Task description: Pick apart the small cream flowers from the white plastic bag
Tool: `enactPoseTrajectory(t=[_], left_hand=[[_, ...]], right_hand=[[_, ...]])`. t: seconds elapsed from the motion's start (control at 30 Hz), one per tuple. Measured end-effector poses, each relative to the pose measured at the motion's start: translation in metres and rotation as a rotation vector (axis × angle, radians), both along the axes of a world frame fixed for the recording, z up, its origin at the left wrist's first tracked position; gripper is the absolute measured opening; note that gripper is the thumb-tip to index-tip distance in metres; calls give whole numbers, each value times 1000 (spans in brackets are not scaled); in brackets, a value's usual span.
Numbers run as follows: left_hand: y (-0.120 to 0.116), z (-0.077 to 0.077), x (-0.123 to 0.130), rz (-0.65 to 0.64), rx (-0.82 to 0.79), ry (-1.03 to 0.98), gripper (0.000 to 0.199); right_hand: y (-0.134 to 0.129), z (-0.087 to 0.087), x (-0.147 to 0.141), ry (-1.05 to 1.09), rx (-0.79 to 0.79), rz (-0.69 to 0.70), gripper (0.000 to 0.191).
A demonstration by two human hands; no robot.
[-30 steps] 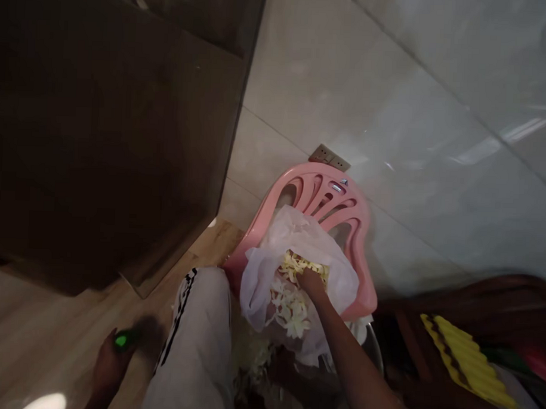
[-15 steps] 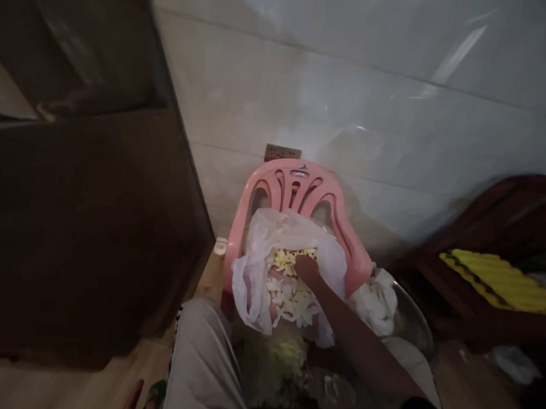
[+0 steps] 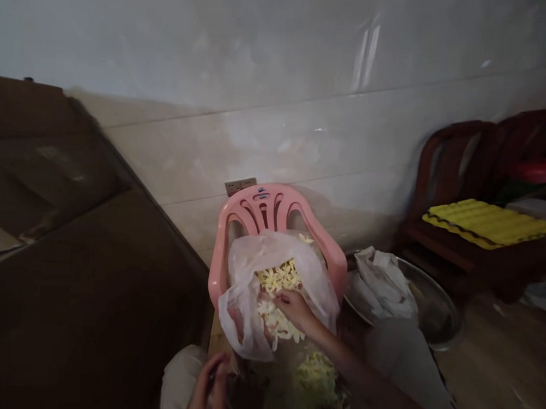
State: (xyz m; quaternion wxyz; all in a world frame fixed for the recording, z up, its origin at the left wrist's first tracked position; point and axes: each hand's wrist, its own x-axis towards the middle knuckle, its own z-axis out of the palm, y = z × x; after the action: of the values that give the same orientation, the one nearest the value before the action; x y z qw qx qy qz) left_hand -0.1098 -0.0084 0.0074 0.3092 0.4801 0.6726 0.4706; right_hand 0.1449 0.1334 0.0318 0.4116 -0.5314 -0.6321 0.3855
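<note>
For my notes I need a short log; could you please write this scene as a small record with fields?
Right hand: over pale flowers, fingers bunched; whether its grip holds one is unclear
Left hand: beside a pale trouser knee; contents unclear
Container: open whitish plastic bag with the flowers in it
Support: pink chair under the bag
Below: blurred yellow-green heap
Right side: metal basin with crumpled white material; yellow ridged mat on dark-red furniture
Wall: socket plate behind the chair
</note>
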Motion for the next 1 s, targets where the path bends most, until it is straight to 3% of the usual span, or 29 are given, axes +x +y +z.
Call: enactPoseTrajectory(t=[0.07, 0.13, 0.27, 0.47, 0.67, 0.8, 0.9, 1.0], left_hand=[[18, 24, 45, -162, -34, -62, 47], [34, 40, 79, -231, -78, -112, 51], [53, 43, 114, -314, -136, -207, 57], [53, 22, 130, -364, -195, -319, 48], [51, 11, 138, -355, -182, -441, 41], [50, 10, 139, -380, -207, -503, 39], [49, 10, 140, -405, -263, -600, 39], [48, 9, 142, -430, -323, -706, 38]], right_hand=[[-29, -7, 0, 235, 1, 60, 27], [-57, -11, 3, 328, -30, 57, 33], [-97, -8, 8, 342, -36, 54, 36], [-109, -10, 16, 146, 23, 71, 26], [-105, 3, 28, 89, -67, 133, 27], [-108, 10, 23, 289, -267, 100, 35], [-112, 7, 15, 583, -529, 57, 38], [-118, 1, 10, 838, -668, -44, 39]])
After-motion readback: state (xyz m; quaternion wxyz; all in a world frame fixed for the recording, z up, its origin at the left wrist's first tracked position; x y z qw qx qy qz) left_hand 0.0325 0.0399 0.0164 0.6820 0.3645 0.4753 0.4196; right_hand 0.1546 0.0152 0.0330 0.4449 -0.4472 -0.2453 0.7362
